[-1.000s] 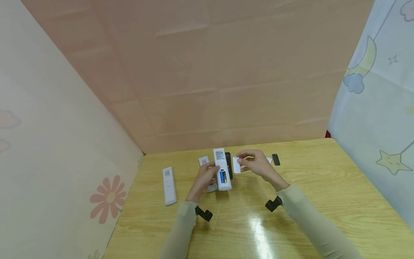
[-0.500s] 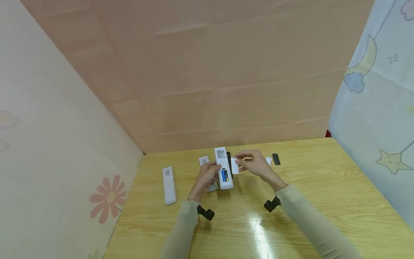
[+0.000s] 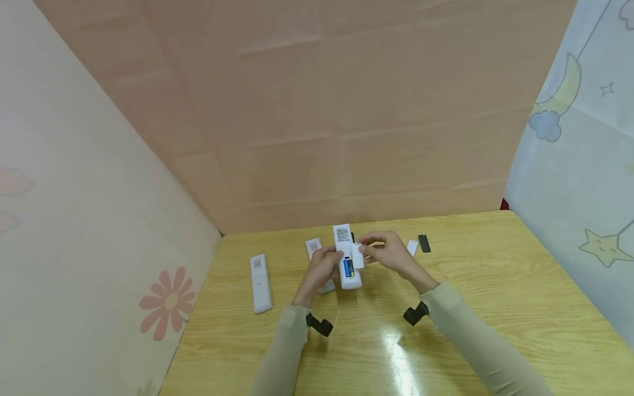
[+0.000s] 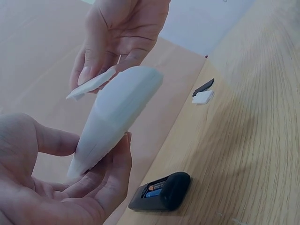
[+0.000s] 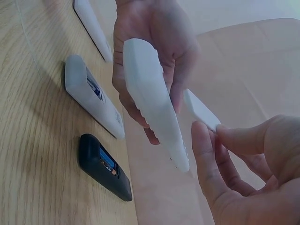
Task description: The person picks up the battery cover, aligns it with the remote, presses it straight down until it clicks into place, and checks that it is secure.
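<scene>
My left hand grips a white remote control above the table, its back turned up. Blue and dark batteries lie in its uncovered compartment. Between thumb and fingers my right hand pinches a small white battery cover, which overlaps the remote's right edge in the head view. The right wrist view shows the cover tilted and a little apart from the remote. Below them on the table lies a black remote with batteries showing in its back.
A white remote with an uncovered battery compartment lies beside the black one. Farther left rests another white remote, back up. Right of my hands lie a white cover and a black cover. The tan backdrop rises behind the table.
The held remote has shifted slightly right. The white cover has come closer to it, from beside it to overlapping its right edge near the batteries.
</scene>
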The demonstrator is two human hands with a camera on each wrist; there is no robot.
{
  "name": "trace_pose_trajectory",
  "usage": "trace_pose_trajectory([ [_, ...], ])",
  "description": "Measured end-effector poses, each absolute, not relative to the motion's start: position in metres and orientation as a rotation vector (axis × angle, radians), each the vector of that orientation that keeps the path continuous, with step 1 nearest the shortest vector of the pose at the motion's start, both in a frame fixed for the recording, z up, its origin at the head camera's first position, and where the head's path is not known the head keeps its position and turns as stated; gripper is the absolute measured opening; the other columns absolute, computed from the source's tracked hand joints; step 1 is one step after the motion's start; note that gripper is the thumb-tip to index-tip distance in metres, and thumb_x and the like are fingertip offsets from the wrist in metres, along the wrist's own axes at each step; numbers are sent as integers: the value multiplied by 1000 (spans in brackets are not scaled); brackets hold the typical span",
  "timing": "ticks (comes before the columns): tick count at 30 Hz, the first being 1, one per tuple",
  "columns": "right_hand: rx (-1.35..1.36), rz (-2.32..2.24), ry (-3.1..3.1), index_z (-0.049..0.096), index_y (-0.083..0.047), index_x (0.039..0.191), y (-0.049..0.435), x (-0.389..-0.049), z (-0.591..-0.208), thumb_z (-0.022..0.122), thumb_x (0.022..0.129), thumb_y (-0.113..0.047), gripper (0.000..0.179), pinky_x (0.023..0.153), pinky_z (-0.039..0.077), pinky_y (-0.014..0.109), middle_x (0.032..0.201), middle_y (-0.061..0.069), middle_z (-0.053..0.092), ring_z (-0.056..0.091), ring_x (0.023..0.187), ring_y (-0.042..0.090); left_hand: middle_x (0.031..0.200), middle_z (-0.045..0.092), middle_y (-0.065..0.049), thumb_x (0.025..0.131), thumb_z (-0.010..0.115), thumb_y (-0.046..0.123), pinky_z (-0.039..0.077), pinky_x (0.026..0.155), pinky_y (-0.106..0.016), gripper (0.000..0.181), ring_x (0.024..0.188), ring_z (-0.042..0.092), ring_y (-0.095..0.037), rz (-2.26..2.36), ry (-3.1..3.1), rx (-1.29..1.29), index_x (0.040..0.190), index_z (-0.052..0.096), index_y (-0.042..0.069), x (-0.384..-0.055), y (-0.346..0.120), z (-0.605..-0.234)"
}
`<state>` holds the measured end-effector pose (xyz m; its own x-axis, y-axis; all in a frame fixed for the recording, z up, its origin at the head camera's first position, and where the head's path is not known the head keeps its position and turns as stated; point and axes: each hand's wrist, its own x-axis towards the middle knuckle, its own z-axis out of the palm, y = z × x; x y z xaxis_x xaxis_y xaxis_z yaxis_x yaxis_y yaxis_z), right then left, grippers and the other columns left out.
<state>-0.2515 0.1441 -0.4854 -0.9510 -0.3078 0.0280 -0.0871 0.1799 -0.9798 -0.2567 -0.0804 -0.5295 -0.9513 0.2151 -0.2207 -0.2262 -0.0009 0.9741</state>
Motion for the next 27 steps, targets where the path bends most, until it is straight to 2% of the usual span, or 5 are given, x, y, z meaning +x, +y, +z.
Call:
trace_pose_trajectory([
  [6, -388, -1869, 2260, 73, 6, 126, 144, -251, -488, 69, 104, -5, 25, 85, 65, 54, 124, 28, 69, 78, 97, 30, 124, 74, -17, 109, 60, 26, 63, 82, -34, 54, 100, 77, -23, 2030, 1974, -21, 152, 51, -6, -256, -76, -527],
  [10, -387, -1868, 2253, 73, 5, 126, 143, -250, -489, 69, 104, -6, 25, 85, 65, 53, 124, 28, 69, 78, 98, 30, 124, 74, -18, 108, 60, 25, 62, 80, -33, 54, 99, 77, -23, 2033, 1974, -27, 151, 51, -7, -255, -75, -526],
  [18, -399, -1867, 2224, 73, 4, 127, 141, -248, -491, 70, 104, -6, 26, 81, 66, 45, 126, 28, 68, 77, 98, 31, 127, 73, -18, 108, 61, 27, 63, 86, -37, 54, 105, 76, -25, 2022, 1965, -27, 151, 52, -6, -256, -74, -531],
  [27, -412, -1885, 2195, 73, 7, 127, 140, -248, -494, 68, 104, -3, 25, 84, 65, 51, 131, 30, 65, 77, 95, 27, 127, 73, -17, 109, 61, 28, 64, 88, -40, 53, 106, 75, -25, 2018, 1976, -39, 150, 53, -4, -256, -72, -537],
])
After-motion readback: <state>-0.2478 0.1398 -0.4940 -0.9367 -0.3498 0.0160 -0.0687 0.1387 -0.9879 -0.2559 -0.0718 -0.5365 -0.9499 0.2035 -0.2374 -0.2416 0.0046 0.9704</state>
